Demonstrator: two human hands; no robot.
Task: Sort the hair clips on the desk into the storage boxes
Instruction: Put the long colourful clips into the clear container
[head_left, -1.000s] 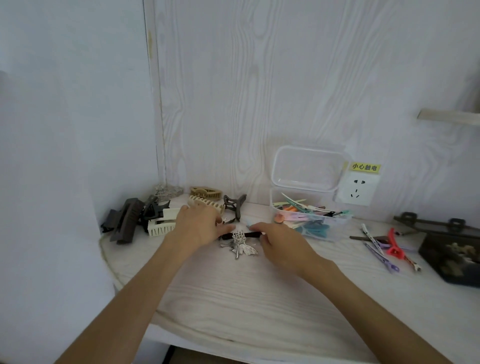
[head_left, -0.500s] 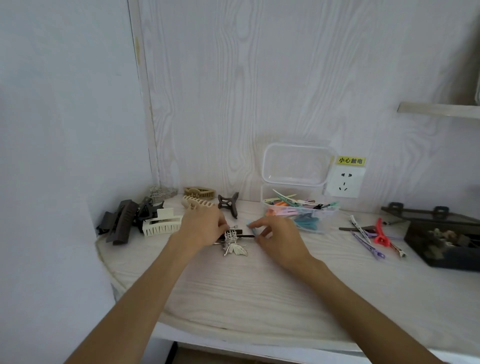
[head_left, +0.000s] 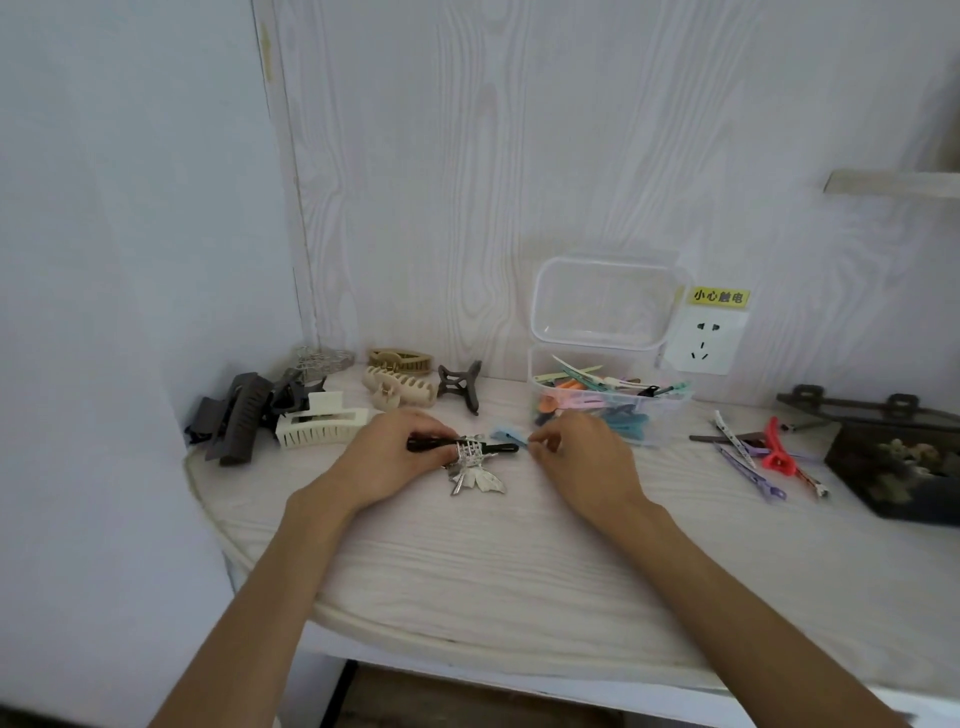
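Observation:
My left hand (head_left: 395, 457) grips a thin black clip (head_left: 498, 447) at mid-desk, with a silver butterfly clip (head_left: 475, 475) lying just under it. My right hand (head_left: 582, 457) pinches a small light-blue clip (head_left: 505, 433) beside the black clip's right end. Behind my right hand stands a clear storage box (head_left: 670, 410) with its lid up, holding several coloured slim clips. A dark box (head_left: 893, 467) with pale clips inside sits at the right edge.
Large claw clips lie at the back left: dark grey (head_left: 239, 415), white (head_left: 319, 423), beige (head_left: 400, 389), tan (head_left: 400, 358) and a brown one (head_left: 460, 384). Loose purple, white and red clips (head_left: 763, 452) lie between the two boxes. A wall socket (head_left: 701, 340) is behind.
My right hand has let go of the black clip's right end and now pinches the light-blue clip beside it. My left hand still holds the black clip.

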